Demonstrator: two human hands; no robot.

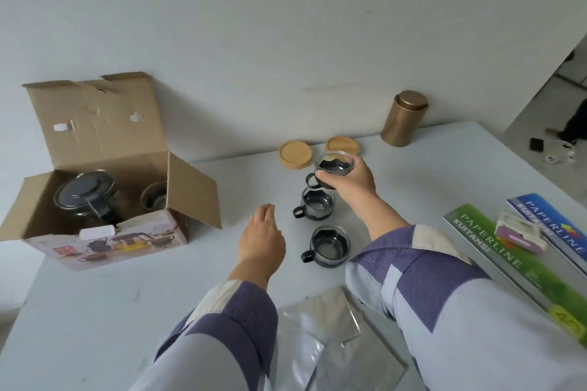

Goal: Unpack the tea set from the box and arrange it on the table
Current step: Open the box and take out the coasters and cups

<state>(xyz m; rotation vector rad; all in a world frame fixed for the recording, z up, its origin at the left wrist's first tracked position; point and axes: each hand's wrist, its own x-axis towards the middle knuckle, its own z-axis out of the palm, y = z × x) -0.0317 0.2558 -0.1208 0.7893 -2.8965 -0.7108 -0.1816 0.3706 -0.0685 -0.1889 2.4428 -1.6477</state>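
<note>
The right hand (pixel 347 182) holds a glass cup (pixel 333 165) in the air near the far edge of the surface (pixel 127 295), its fingers (pixel 330 177) curled round the cup's lower wall and dark holder, thumb side wrapped beneath. The grip from the side keeps the cup upright and its handle free, likely so it can be set down on one of the two wooden coasters (pixel 295 154) lying just beyond it by the wall. Directly below the held cup a second cup (pixel 316 201) stands on the surface, and a third cup (pixel 328 243) stands nearer the person; both have their handles turned left.

The left hand (pixel 262 241) hovers over the middle of the surface, fingers straight and close together, holding nothing, well apart from the cups and pointed toward the open cardboard box (pixel 104 200) at the left edge. Inside the box the teapot (pixel 84 197) and another cup (pixel 154 200) are not yet unpacked, so the task seems roughly half done.
</note>
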